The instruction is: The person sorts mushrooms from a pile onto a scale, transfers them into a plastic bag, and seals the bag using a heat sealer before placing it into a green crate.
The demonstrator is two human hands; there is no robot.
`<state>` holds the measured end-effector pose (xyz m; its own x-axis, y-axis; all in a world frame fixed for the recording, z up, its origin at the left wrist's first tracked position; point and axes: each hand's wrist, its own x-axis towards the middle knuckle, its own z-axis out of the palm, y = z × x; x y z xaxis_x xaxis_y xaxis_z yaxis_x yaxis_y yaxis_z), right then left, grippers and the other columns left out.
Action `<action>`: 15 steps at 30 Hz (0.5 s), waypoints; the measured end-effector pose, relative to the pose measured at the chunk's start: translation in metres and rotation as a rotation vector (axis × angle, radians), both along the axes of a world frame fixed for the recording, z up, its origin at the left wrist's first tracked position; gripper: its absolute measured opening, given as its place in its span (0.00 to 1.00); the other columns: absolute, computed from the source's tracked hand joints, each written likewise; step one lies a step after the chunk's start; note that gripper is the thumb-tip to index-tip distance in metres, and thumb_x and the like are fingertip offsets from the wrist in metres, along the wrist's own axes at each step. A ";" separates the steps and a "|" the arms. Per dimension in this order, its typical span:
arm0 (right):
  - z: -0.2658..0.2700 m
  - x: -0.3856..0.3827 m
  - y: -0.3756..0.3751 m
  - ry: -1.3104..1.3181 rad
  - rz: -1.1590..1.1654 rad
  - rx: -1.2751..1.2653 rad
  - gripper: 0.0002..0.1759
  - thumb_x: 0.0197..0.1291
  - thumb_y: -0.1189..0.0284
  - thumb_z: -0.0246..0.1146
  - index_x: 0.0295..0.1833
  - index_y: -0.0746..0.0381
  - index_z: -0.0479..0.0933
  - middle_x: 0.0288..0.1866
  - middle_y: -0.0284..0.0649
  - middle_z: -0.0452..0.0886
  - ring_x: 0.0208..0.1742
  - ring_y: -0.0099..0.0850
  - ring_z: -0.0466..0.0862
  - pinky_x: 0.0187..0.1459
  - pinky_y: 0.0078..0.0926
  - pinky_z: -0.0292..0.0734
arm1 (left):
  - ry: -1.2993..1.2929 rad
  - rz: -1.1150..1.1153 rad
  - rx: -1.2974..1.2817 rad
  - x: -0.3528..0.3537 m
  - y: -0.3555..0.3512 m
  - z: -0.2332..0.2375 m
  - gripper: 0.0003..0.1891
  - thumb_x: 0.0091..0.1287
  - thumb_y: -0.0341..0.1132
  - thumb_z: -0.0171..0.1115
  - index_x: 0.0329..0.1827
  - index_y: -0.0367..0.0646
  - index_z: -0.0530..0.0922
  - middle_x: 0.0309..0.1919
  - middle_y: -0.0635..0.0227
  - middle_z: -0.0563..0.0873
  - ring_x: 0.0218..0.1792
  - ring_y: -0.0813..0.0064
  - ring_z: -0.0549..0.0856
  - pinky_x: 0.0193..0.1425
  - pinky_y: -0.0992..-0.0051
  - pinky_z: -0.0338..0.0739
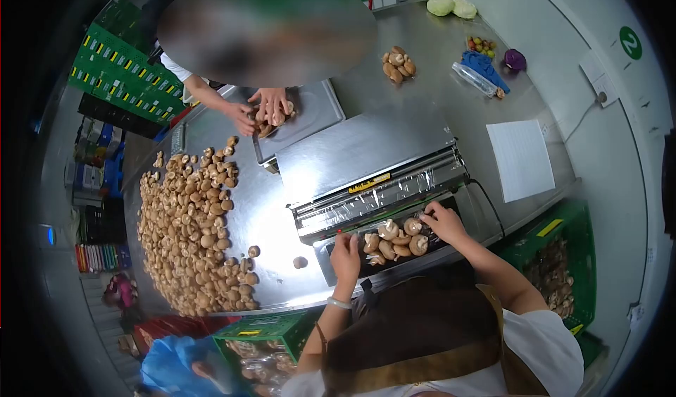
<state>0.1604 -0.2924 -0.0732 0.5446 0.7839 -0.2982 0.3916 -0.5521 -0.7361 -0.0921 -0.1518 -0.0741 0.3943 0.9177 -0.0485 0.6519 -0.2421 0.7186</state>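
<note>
Steel worktop (267,221) with film-wrapping machine (366,157): tray of mushrooms (398,240) lies between the hands, left hand (345,252) and right hand (443,221) each curled closed on one end.

Produce packing room — film wrapper (373,185), crates (120,73)

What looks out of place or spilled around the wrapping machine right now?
Two stray mushrooms lie on the steel table, apart from the big pile and just left of the tray that the left hand and right hand touch. Nothing else looks spilled, askew or damaged.
</note>
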 end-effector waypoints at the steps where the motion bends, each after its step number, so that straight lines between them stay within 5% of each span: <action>1: -0.001 -0.002 -0.003 0.026 -0.024 0.015 0.14 0.66 0.62 0.64 0.46 0.61 0.74 0.27 0.48 0.82 0.32 0.47 0.84 0.35 0.42 0.76 | -0.093 0.037 -0.024 -0.008 -0.008 -0.006 0.11 0.72 0.37 0.63 0.41 0.38 0.75 0.28 0.55 0.83 0.29 0.60 0.83 0.35 0.65 0.75; 5: -0.005 -0.014 -0.024 0.140 -0.193 0.199 0.11 0.66 0.71 0.64 0.49 0.61 0.71 0.24 0.43 0.80 0.26 0.33 0.82 0.30 0.33 0.73 | -0.344 0.157 -0.191 -0.016 -0.021 -0.014 0.09 0.71 0.29 0.63 0.40 0.39 0.69 0.26 0.67 0.74 0.27 0.77 0.73 0.33 0.75 0.69; 9: 0.036 -0.010 -0.069 0.129 -0.356 0.353 0.08 0.66 0.78 0.63 0.47 0.62 0.70 0.23 0.35 0.75 0.25 0.20 0.73 0.29 0.26 0.70 | -0.283 0.084 -0.108 -0.035 -0.006 0.005 0.10 0.71 0.27 0.63 0.37 0.40 0.67 0.23 0.72 0.68 0.25 0.80 0.67 0.29 0.75 0.64; 13: -0.011 -0.029 -0.128 -0.111 -0.489 0.219 0.07 0.69 0.75 0.60 0.49 0.60 0.70 0.26 0.43 0.80 0.25 0.41 0.82 0.30 0.35 0.74 | 0.101 -0.168 0.223 -0.023 -0.014 -0.032 0.06 0.68 0.28 0.63 0.41 0.45 0.73 0.26 0.65 0.76 0.24 0.64 0.80 0.28 0.67 0.74; 15: -0.064 -0.045 -0.139 -0.164 -0.579 0.166 0.07 0.70 0.74 0.59 0.50 0.59 0.70 0.29 0.46 0.82 0.33 0.52 0.85 0.33 0.41 0.76 | 0.290 -0.446 0.516 0.001 -0.015 -0.042 0.18 0.57 0.26 0.62 0.52 0.49 0.79 0.30 0.66 0.79 0.28 0.63 0.84 0.31 0.64 0.80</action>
